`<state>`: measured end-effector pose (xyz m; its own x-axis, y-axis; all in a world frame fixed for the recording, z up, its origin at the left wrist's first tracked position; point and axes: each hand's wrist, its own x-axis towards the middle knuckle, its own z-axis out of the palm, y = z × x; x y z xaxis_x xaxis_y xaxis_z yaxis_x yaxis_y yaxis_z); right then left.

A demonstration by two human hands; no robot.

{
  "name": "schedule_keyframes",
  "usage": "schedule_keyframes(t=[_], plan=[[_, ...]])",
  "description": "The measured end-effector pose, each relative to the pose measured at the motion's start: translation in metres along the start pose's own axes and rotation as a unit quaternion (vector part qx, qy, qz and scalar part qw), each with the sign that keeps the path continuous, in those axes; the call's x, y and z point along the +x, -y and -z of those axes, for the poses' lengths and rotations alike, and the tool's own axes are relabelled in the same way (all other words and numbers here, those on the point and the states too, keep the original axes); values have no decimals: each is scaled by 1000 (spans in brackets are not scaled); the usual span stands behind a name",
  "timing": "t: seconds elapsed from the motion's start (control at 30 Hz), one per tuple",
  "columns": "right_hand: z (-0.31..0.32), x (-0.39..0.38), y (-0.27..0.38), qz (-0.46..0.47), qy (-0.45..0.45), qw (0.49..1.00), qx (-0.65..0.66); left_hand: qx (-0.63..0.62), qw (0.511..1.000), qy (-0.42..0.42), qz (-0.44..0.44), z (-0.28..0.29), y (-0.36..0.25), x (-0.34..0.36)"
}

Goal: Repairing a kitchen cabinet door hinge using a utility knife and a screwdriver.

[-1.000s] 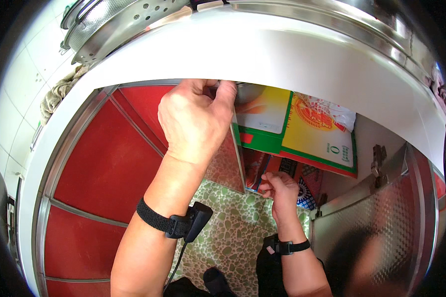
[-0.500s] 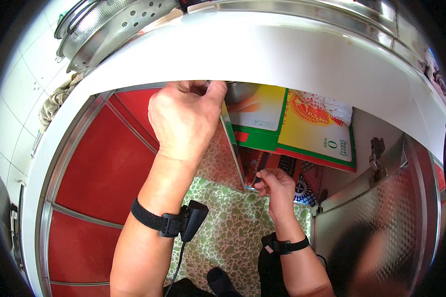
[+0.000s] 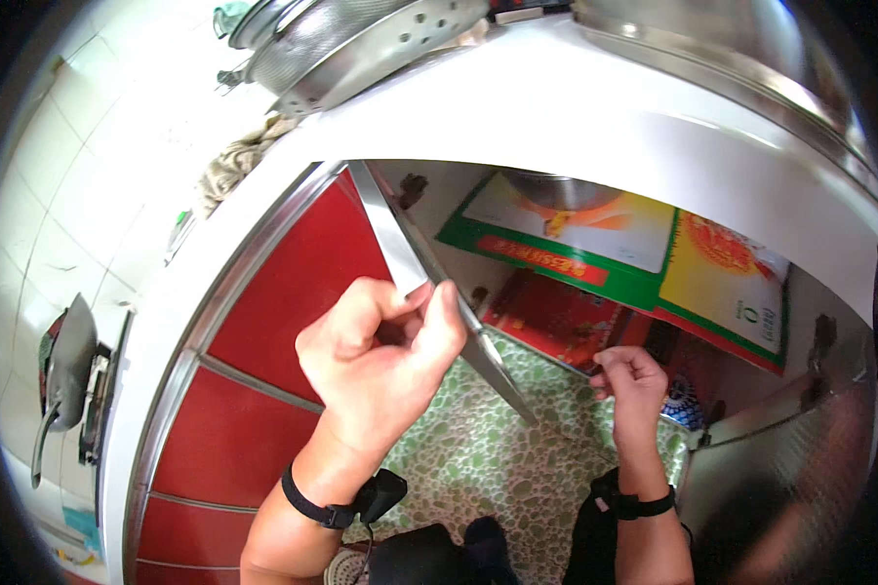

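My left hand (image 3: 385, 346) is closed on the metal-framed edge of a cabinet door (image 3: 390, 229), which stands open, seen almost edge-on. Beyond it, low in the cabinet, lies a flat red box (image 3: 546, 317). The closed fingers of my right hand (image 3: 634, 385) are on the near right corner of this box, and the fingertips partly hide it. Above the red box lies a flattened yellow and green carton (image 3: 595, 263), with the base of a metal bowl (image 3: 554, 188) on it.
The white countertop (image 3: 517, 97) overhangs the cabinet, carrying metal colanders (image 3: 351, 49) and a large metal pot (image 3: 732, 58). A second door (image 3: 800, 468) stands open at the right. A wok (image 3: 68, 361) is at the far left. Green pebble-patterned floor (image 3: 439, 458) lies below.
My view has shifted, so the cabinet appears further right. The left hand now grips lower on the door edge. The door has swung further open, and more of the red box shows.
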<state>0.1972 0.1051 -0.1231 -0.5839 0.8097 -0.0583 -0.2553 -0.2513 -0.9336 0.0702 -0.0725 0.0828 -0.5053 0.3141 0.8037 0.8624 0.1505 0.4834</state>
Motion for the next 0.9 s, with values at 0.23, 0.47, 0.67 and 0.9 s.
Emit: schedule_keyframes(t=[0.23,0.47,0.67,0.9], plan=[[-19,-9,-3,14,34,999,-27,64,995,-56,49,78,28,-34],[-59,-22,-1,30,101,993,-53,58,982,-136,116,113,44,-39],[-109,-43,9,28,172,983,-53,125,979,-136,90,130,60,-38],[-189,-63,44,239,289,927,12,114,984,-107,89,133,61,-37]])
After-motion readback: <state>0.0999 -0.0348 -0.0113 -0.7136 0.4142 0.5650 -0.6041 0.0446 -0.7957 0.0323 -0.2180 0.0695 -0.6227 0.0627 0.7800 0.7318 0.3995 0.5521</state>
